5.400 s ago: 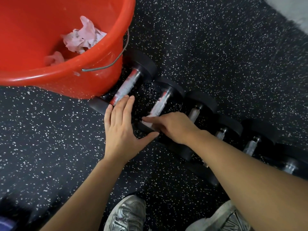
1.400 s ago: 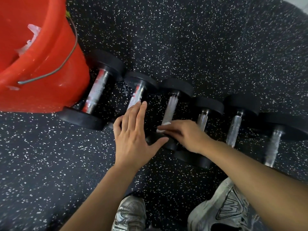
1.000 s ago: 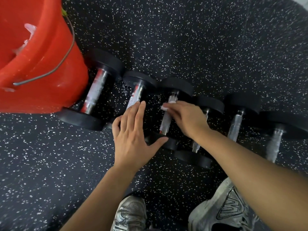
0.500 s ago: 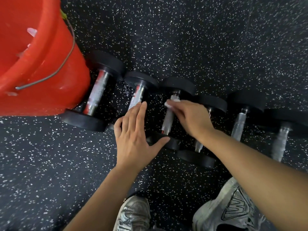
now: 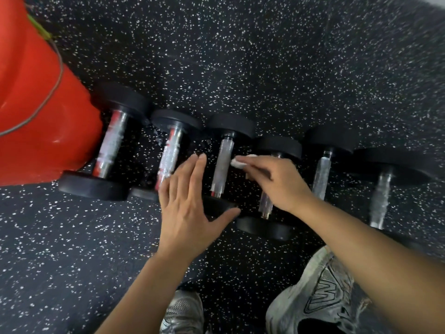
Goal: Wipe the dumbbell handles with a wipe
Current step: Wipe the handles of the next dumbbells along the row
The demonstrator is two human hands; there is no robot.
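Speckled gym floor (image 5: 265, 68) is lined with six dumbbells (image 5: 222, 162), the third handle being reached by a wipe (image 5: 240, 162) pinched in the right hand (image 5: 277, 182), the left hand (image 5: 187, 208) flat with fingers (image 5: 190, 169) straight, three handles judged left.

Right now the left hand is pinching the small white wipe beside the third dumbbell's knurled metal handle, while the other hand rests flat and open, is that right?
Not quite. In the head view the right hand pinches the small white wipe beside the third dumbbell's knurled metal handle. The left hand is the one that lies flat and open.
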